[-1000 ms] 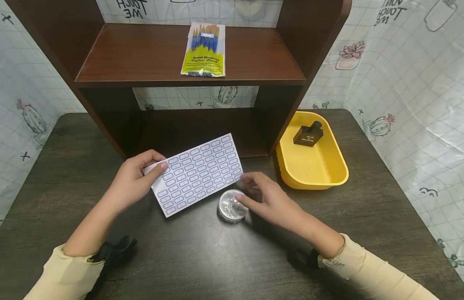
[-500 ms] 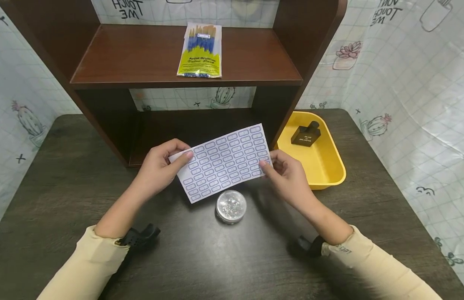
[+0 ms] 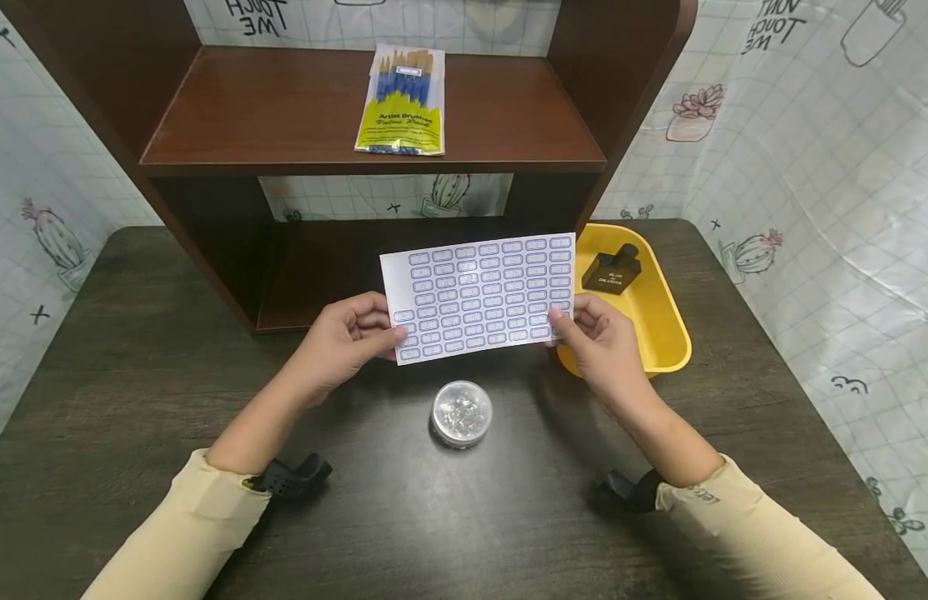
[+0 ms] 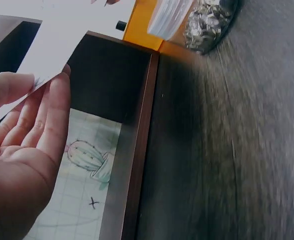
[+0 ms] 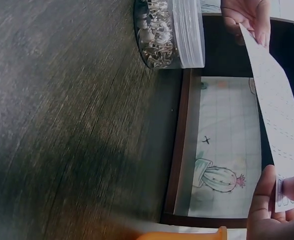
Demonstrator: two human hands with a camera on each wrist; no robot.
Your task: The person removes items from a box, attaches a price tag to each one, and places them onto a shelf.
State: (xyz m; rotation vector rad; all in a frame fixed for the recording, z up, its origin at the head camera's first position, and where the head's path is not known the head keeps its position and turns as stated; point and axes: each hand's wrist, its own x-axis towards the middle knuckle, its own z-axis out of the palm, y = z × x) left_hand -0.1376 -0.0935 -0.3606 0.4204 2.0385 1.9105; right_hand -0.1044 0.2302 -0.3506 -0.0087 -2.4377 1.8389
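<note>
A white sheet of small blue-framed labels (image 3: 479,292) is held up off the table between both hands, its left end slightly lower. My left hand (image 3: 343,346) pinches its lower left corner, thumb on the front and fingers behind, as the left wrist view also shows at the sheet (image 4: 52,50). On the right edge, my right hand (image 3: 602,342) pinches the sheet between thumb and fingers. Below the sheet, a round clear jar (image 3: 462,414) with shiny metal pieces inside stands on the table, touched by neither hand.
Behind the hands stands a dark brown shelf (image 3: 231,108); a pack of artist brushes (image 3: 400,117) lies on its upper board. To the right, a yellow tray (image 3: 662,325) holds a dark bottle-shaped item (image 3: 612,268), and the sheet's right side overlaps the tray in view.
The sheet has moved right and up from near the jar and is turned more level. My right hand, earlier beside the jar, has taken hold of the sheet's right edge.
</note>
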